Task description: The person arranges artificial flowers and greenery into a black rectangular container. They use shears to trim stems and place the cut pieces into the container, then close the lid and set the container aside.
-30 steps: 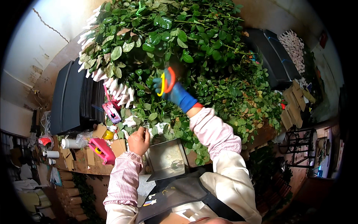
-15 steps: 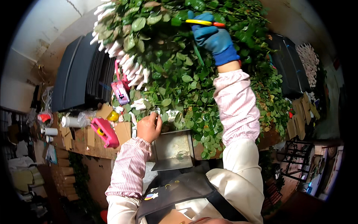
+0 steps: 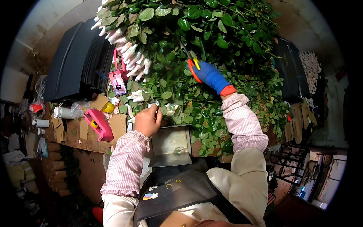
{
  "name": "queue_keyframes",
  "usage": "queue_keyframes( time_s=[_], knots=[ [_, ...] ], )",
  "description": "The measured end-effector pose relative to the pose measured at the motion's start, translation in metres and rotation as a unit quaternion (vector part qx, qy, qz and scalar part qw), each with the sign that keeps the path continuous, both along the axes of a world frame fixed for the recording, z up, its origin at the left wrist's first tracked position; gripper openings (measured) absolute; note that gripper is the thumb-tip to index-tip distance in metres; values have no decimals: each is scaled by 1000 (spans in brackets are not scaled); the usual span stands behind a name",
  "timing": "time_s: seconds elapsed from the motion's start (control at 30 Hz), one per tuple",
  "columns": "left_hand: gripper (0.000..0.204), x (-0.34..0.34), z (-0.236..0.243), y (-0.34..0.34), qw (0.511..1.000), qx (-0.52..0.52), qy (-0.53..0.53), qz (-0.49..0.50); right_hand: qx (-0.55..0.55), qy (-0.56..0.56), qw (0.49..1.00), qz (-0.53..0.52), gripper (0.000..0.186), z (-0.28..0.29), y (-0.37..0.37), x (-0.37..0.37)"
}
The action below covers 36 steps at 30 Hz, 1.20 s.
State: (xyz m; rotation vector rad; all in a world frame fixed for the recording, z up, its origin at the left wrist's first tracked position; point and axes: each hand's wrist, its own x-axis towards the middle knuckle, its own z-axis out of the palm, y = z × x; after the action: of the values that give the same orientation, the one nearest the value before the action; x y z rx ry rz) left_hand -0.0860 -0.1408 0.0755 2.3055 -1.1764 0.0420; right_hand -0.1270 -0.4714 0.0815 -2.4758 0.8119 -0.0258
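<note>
A: Where are the scissors (image 3: 191,67)?
B: They are beyond the metal tray (image 3: 172,140) and a little to its right, in the right hand (image 3: 208,75), which wears a blue glove (image 3: 218,82). This hand is curled around the red and yellow handles, and the blades point away from the tray, among the leafy stems (image 3: 223,43).
A: Do the blades cut a stem?
B: I cannot tell; leaves and shadow make this place dark.
A: And the left hand (image 3: 148,122)?
B: It is bare and stays at the far left corner of the tray. Its fingers are bent, but whether they pinch something, I cannot tell.
A: What else is around the tray?
B: The stems make a large heap beyond it. Beyond it and to its left are flower heads (image 3: 134,58) in white nets, and near them a phone (image 3: 117,83) with a lit screen. To the left of the tray is a pink dispenser (image 3: 99,125) with a yellow roll.
</note>
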Motion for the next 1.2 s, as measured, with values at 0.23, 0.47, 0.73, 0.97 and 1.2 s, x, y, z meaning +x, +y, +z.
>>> queue_keyframes(
  time_s=[0.23, 0.47, 0.73, 0.97, 1.2],
  knots=[
    [14, 1, -5, 2, 1000, -1, -5, 7, 424, -197, 877, -111, 45, 33, -69, -24],
    [16, 0, -3, -1, 1000, 12, 1, -3, 746, -289, 582, -145, 61, 97, -87, -48],
    [15, -1, -1, -1, 1000, 17, -3, 7, 795, -284, 533, -62, 91, 63, 10, -40],
    [15, -1, 0, -4, 1000, 12, 8, 8, 867, -254, 421, -87, 72, 13, 32, -2],
    [14, -1, 0, 0, 1000, 23, 8, 16, 946, -239, 194, 99, 52, 103, -38, 8]
  ],
)
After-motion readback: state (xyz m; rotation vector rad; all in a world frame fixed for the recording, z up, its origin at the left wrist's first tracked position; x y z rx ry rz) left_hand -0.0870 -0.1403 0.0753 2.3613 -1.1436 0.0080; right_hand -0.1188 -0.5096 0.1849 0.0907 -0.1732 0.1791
